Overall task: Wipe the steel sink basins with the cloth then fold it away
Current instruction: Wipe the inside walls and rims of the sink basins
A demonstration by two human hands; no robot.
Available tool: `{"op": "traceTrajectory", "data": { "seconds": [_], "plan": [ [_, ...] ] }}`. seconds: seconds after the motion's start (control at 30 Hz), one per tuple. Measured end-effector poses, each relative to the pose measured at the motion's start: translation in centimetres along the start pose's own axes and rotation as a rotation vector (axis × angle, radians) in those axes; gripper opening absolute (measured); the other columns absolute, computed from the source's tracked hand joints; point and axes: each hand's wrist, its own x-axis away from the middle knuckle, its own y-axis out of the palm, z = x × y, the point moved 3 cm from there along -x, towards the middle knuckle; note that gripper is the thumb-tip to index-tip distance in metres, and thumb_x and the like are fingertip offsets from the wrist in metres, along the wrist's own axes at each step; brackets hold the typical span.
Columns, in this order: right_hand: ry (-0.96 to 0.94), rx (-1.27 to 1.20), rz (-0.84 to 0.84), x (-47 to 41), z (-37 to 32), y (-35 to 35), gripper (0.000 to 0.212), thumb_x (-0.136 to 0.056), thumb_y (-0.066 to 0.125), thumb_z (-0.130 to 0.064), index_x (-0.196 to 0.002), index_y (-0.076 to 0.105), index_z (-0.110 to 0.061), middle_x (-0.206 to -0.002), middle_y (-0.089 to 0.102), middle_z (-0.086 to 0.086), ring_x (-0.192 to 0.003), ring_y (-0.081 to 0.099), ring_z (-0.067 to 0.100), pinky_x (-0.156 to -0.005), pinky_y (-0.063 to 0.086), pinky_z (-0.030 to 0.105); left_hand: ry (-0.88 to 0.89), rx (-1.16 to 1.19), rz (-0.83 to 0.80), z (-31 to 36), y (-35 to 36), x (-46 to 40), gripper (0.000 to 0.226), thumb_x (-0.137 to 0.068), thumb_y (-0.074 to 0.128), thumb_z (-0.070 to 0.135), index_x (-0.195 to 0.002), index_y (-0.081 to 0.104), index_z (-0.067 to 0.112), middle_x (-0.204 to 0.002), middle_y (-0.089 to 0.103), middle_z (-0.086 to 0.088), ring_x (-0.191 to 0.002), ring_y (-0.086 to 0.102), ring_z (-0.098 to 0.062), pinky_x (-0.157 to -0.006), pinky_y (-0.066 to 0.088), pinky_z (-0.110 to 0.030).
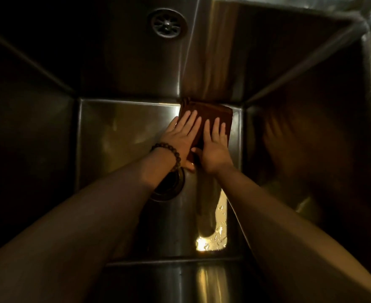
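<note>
I look straight down into a deep steel sink basin (119, 136). A dark brown folded cloth (215, 113) lies flat on the basin floor, against the far wall. My left hand (180, 136), with a beaded bracelet on the wrist, presses on the cloth's left part with straight fingers. My right hand (216, 147) lies flat beside it on the cloth's right part, fingers straight. Both hands cover much of the cloth.
The drain (169, 186) in the basin floor is half hidden under my left forearm. Its reflection (167, 23) shows high on the far wall. Water drops (218, 235) glint on the floor near me. Steep steel walls close in on all sides.
</note>
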Motion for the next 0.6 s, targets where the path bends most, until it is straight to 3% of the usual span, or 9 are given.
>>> {"op": "traceTrajectory", "data": {
  "seconds": [0.17, 0.3, 0.5, 0.6],
  "plan": [
    [0.132, 0.099, -0.046, -1.3, 2.5, -1.1, 0.109, -0.084, 0.068, -0.033, -0.146, -0.02, -0.014, -0.154, -0.027, 0.013, -0.141, -0.025, 0.031, -0.119, -0.004, 0.045, -0.051, -0.029, 0.019, 3.4, 0.4, -3.0, 0.126, -0.071, 0.066, 0.058, -0.147, -0.021, 0.009, -0.155, -0.025, -0.014, -0.143, -0.023, -0.031, -0.114, -0.016, -0.044],
    [0.188, 0.111, -0.11, -2.9, 3.0, -2.5, 0.109, -0.084, 0.067, -0.029, -0.146, -0.022, -0.018, -0.154, -0.029, 0.011, -0.142, -0.023, 0.03, -0.119, -0.003, 0.043, -0.094, 0.003, 0.072, 4.3, 0.2, -4.0, 0.105, -0.086, 0.054, 0.051, -0.147, -0.021, 0.01, -0.155, -0.025, -0.013, -0.142, -0.023, -0.03, -0.116, -0.011, -0.046],
    [0.132, 0.042, -0.094, -1.9, 3.6, -2.0, 0.097, -0.088, 0.058, -0.04, -0.147, -0.018, -0.024, -0.154, -0.03, 0.005, -0.141, -0.026, 0.026, -0.116, -0.008, 0.039, -0.116, 0.076, 0.026, 4.8, 0.7, -3.0, 0.117, -0.078, 0.066, 0.042, -0.145, -0.025, 0.012, -0.153, -0.032, -0.012, -0.14, -0.029, -0.029, -0.117, -0.008, -0.05],
    [0.086, 0.059, -0.086, 0.9, 3.8, 0.1, 0.101, -0.086, 0.06, -0.045, -0.148, -0.017, -0.023, -0.154, -0.028, 0.007, -0.141, -0.026, 0.028, -0.116, -0.009, 0.038, -0.083, 0.097, -0.019, 5.9, 2.0, -0.6, 0.107, -0.085, 0.053, 0.057, -0.145, -0.024, 0.013, -0.154, -0.029, -0.011, -0.141, -0.027, -0.029, -0.116, -0.011, -0.05]
  ]
}}
